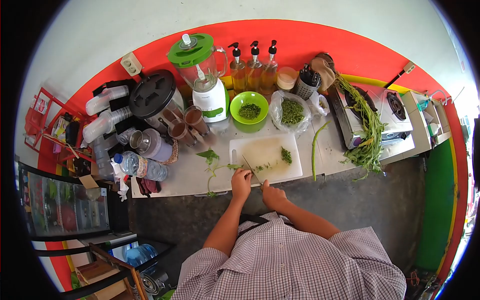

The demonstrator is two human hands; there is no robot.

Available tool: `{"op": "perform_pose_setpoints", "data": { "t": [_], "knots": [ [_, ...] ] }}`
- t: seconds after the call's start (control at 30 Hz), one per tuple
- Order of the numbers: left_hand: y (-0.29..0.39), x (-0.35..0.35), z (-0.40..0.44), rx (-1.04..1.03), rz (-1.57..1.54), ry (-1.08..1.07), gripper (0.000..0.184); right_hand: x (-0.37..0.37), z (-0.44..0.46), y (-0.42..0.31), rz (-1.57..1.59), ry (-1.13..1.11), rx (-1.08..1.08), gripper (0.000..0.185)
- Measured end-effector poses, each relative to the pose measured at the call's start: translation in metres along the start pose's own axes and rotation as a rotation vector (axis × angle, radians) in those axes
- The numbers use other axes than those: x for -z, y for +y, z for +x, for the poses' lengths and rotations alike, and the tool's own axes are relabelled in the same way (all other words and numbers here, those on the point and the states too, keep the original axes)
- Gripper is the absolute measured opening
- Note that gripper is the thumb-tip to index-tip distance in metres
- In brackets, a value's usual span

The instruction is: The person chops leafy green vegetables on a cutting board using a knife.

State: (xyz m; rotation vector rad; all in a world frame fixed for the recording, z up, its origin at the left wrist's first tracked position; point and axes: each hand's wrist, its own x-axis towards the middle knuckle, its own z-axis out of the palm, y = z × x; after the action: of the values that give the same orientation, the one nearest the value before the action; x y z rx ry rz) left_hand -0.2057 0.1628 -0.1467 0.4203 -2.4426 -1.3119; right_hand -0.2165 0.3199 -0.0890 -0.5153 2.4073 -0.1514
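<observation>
While the right hand (274,196) is holding a knife (251,168) in a curled grip over the near left part of the cutting board (272,145), the left hand (241,182) is pinching green stems (234,166) dangerously close, so it could be getting cut if the knife is slipping.

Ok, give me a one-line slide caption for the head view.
Left hand holding greens, right hand gripping a knife over a white cutting board.
</observation>
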Motion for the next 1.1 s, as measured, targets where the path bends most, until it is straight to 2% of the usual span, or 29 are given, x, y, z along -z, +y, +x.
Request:
{"op": "perform_pose_setpoints", "data": {
  "t": [0.13,0.2,0.33,0.4,0.47,0.57,0.63,0.77,0.8,0.9,1.03,1.1],
  "knots": [
    [-0.005,0.001,0.0,-0.014,-0.045,-0.001,0.011,0.016,0.005,-0.003,0.049,-0.043,0.009,0.038],
    [-0.005,0.003,0.0,-0.022,-0.047,-0.012,0.01,0.004,0.0,-0.001,0.08,-0.031,-0.004,0.056],
    [0.001,0.007,0.001,0.02,-0.032,-0.066,0.007,-0.009,0.003,-0.002,0.135,-0.007,-0.03,0.046],
    [0.005,0.011,-0.001,-0.003,-0.028,-0.048,0.007,-0.005,0.008,-0.002,0.115,0.066,0.034,0.042],
    [0.007,0.019,-0.004,-0.04,-0.022,-0.042,0.006,-0.006,0.003,-0.007,0.16,0.128,0.03,0.041],
    [0.008,0.03,-0.007,0.011,-0.005,-0.055,0.008,-0.008,-0.001,-0.012,0.195,0.212,0.038,0.041],
    [0.004,0.036,-0.007,-0.026,0.024,0.122,0.012,-0.008,-0.003,-0.013,0.188,0.233,0.051,0.04],
    [0.007,0.041,0.001,-0.04,0.235,0.263,0.024,-0.013,-0.006,-0.008,0.095,0.159,0.094,0.041],
    [0.005,0.04,0.002,0.021,0.193,0.206,0.028,-0.012,-0.008,-0.006,0.038,0.139,0.082,0.045],
    [-0.002,0.031,0.005,-0.033,0.216,0.157,0.024,-0.01,-0.012,0.005,-0.006,0.12,0.081,0.049],
    [-0.011,0.021,0.006,-0.011,0.173,0.2,0.019,-0.005,-0.009,0.028,-0.027,0.108,0.006,0.05],
    [-0.012,0.019,0.007,0.006,0.19,0.217,0.015,-0.004,-0.01,0.042,-0.006,0.201,-0.081,0.048]
  ]
}}
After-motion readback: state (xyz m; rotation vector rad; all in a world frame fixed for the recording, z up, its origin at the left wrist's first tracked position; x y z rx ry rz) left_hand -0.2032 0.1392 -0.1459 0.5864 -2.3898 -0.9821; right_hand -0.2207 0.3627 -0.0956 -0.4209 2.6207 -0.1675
